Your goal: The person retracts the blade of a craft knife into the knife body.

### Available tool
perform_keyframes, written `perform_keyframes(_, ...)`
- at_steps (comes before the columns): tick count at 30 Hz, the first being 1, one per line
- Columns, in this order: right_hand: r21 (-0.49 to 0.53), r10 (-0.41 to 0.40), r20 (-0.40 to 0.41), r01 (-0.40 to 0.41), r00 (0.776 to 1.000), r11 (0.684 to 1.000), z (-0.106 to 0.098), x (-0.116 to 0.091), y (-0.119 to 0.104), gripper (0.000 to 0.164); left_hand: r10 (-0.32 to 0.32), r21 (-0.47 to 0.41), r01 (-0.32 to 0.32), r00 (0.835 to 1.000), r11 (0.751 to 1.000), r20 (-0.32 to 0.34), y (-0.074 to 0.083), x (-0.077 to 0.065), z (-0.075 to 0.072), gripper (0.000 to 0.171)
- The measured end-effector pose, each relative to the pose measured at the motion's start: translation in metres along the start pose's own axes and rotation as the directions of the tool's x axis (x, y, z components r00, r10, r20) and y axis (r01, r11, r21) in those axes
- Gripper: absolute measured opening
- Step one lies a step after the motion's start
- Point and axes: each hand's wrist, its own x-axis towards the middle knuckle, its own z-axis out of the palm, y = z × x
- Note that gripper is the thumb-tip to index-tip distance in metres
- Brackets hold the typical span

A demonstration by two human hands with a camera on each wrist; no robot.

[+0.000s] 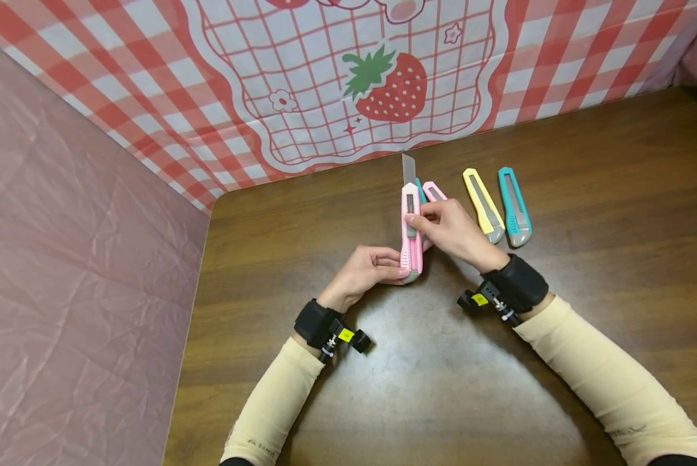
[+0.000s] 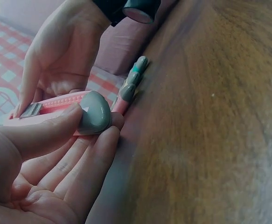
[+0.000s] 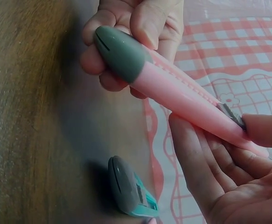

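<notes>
A pink utility knife [image 1: 411,259] with a grey end cap [image 3: 122,53] is held up between both hands, its blade [image 1: 409,169] sticking well out of the far end. My left hand [image 1: 367,270] pinches the knife by its capped end, thumb on top and fingers beneath. Further along the body, my right hand [image 1: 457,234] grips it, with the thumb against the grey slider [image 3: 232,115]. Just behind the held knife lie a second pink utility knife [image 1: 433,189] and a teal one [image 1: 420,189], both partly hidden by the right hand and the held knife.
To the right of the hands, a yellow utility knife [image 1: 483,206] and another teal utility knife [image 1: 515,207] lie side by side on the wooden table [image 1: 301,213]. A red-checked strawberry cloth [image 1: 325,84] hangs along the far edge, and a pink sheet [image 1: 86,272] borders the left.
</notes>
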Motion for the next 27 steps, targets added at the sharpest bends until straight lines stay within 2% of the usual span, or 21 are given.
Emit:
perform_keyframes(8, -0.006, -0.014, 0.017, 0.014, 1.0, 1.0, -0.001, 0.001, 0.003, 0.022, 0.015, 0.002, -0.015, 1.0, 1.0, 0.023, 0.001, -0.002, -0.001, 0.028)
perform_keyframes(16, 0.015, -0.018, 0.034, 0.017, 0.999, 1.0, 0.002, 0.012, 0.032, 0.025, -0.013, 0.0, 0.013, 0.999, 1.0, 0.033, 0.001, -0.002, -0.001, 0.028)
perform_keyframes(27, -0.047, -0.027, 0.024, 0.028, 0.999, 0.999, 0.003, 0.015, 0.036, 0.025, -0.02, 0.003, 0.02, 0.998, 1.0, 0.051, 0.0, -0.002, -0.001, 0.027)
